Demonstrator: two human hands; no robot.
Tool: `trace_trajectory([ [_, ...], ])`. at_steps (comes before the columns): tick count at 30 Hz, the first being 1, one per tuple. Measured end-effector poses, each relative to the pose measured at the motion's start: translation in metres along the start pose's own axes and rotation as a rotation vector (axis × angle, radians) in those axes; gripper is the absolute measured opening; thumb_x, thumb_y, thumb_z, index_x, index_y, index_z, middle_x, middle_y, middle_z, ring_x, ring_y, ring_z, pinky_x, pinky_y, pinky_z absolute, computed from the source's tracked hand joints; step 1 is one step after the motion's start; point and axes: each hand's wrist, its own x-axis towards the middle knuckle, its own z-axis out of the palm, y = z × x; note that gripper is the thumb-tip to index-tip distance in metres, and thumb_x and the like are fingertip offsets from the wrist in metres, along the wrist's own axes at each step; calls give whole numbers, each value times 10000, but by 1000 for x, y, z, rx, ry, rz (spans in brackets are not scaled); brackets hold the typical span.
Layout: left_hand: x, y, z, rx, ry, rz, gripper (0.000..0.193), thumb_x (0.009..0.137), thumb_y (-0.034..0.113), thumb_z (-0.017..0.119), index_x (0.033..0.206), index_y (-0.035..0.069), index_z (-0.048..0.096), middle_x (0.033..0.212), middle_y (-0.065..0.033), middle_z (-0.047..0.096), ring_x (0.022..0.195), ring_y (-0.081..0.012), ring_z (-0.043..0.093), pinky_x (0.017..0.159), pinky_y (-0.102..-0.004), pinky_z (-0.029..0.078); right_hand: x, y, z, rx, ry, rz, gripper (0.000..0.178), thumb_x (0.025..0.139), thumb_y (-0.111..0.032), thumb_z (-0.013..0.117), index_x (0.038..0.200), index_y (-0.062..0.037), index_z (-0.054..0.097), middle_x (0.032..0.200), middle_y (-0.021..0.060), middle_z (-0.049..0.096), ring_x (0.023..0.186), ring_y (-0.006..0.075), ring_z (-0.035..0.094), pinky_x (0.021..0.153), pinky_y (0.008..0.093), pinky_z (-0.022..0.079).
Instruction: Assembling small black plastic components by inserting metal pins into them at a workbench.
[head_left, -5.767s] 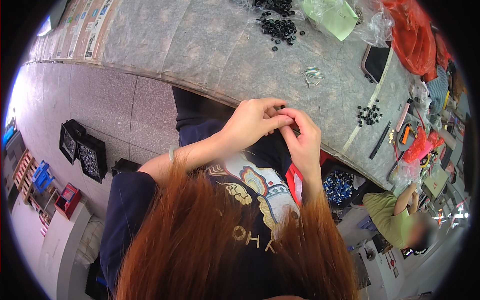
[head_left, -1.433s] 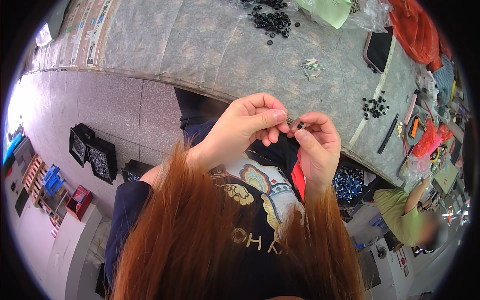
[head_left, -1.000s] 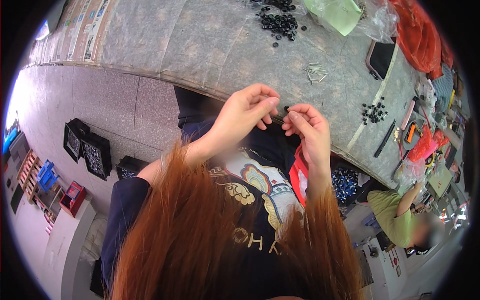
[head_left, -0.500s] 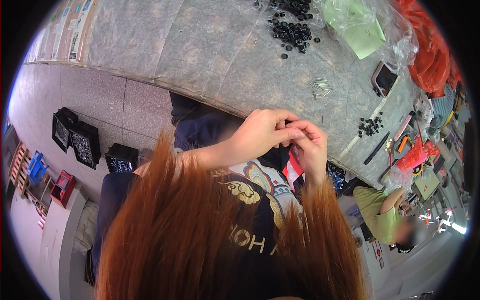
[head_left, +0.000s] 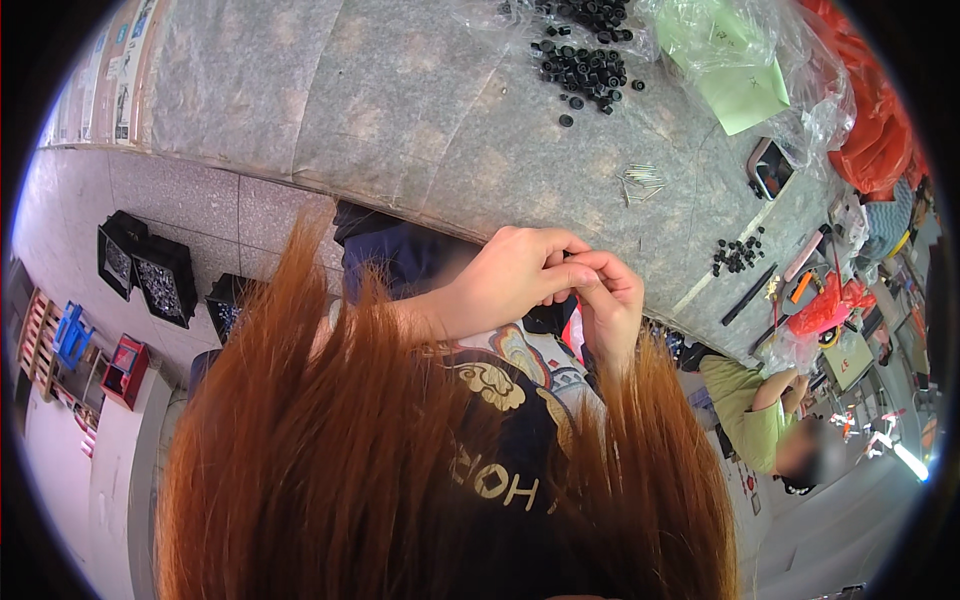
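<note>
My left hand [head_left: 513, 277] and my right hand [head_left: 613, 308] meet fingertip to fingertip over my lap, just off the near edge of the table [head_left: 420, 130]. Both are closed in a pinch. A dark speck shows between the fingertips, too small and covered to name. Beyond my hands on the table lie a small heap of thin silvery pins [head_left: 643, 183] and, farther right, a scatter of tiny black pieces [head_left: 738, 253]. A larger pile of black round caps [head_left: 592, 75] is at the far side.
Clear plastic with a green paper sheet [head_left: 745, 95] and a red plastic bag [head_left: 872, 150] cover the far right. A phone [head_left: 770, 168], a black stick [head_left: 749, 295] and tools lie rightward. Black bins [head_left: 165, 282] stand at left. A person in green [head_left: 738, 400] sits at right.
The view has shifted slightly. My hands stay together, and their fingertips remain pinched, with only small finger movement.
</note>
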Motion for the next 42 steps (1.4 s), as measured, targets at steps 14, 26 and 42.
trace_trajectory([
  [14,2,-5,0,3,-11,59,267,788,193,591,981,8,594,626,-21,561,577,-58,513,520,-207,421,2,8,-1,-70,19,-136,98,807,-57,529,830,31,567,715,51,574,641,96,517,615,219,419],
  [26,-23,-9,-4,38,137,316,302,785,44,567,1075,7,492,860,-24,545,743,-46,512,588,-180,425,-8,6,-12,608,-404,-85,144,854,-117,481,952,-22,526,765,63,544,664,146,502,600,278,399],
  [42,-61,3,20,78,189,436,178,765,45,604,929,-16,567,852,-55,596,780,-84,556,675,-212,446,-38,1,2,558,-448,-224,280,904,-220,389,1046,-2,493,767,94,552,657,170,530,589,286,422],
])
